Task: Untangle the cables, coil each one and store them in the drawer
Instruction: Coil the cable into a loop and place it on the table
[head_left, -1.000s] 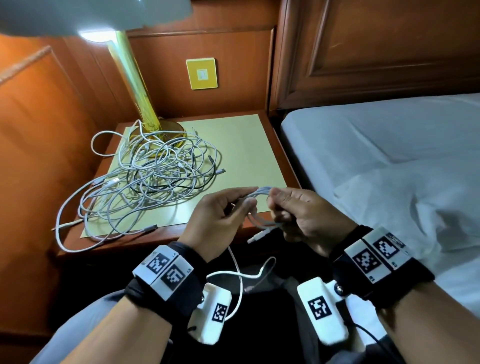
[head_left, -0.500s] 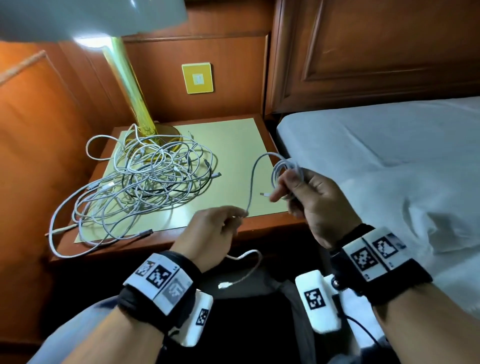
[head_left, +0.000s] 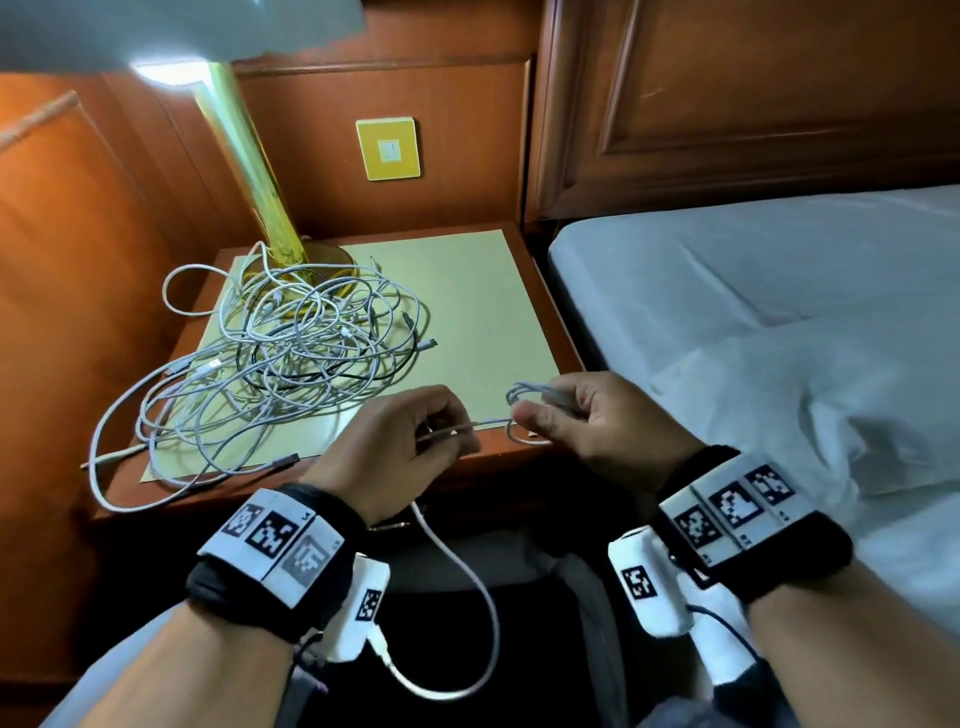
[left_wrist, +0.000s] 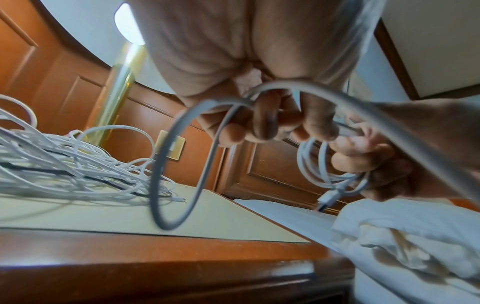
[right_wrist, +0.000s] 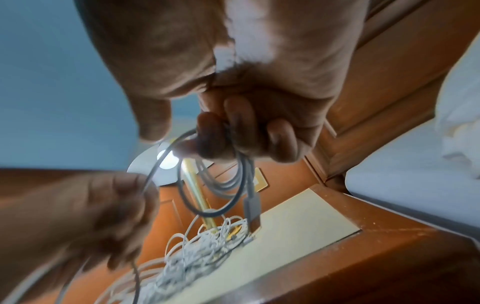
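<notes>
A tangle of white and black cables (head_left: 280, 358) lies on the nightstand (head_left: 535, 275) beside the lamp base. My right hand (head_left: 587, 415) grips a small coil of grey-white cable (head_left: 522, 392), its loops (right_wrist: 228, 185) hanging below the curled fingers with a plug (right_wrist: 251, 205) dangling. My left hand (head_left: 410, 441) pinches the free run of the same cable (head_left: 488, 423) just left of the coil. In the left wrist view that cable's loop (left_wrist: 179, 164) hangs under my left fingers. The drawer is not visible.
A brass lamp (head_left: 260, 197) stands at the nightstand's back left. A bed with white sheets (head_left: 779, 322) borders the right side. A thicker white wire (head_left: 467, 582) from my wrist device hangs over my lap. Wood panelling and a yellow wall switch (head_left: 388, 149) lie behind.
Half a second ago my hands were apart with a long loop between them; now they have come together and more cable is wound on the coil in my right hand.
</notes>
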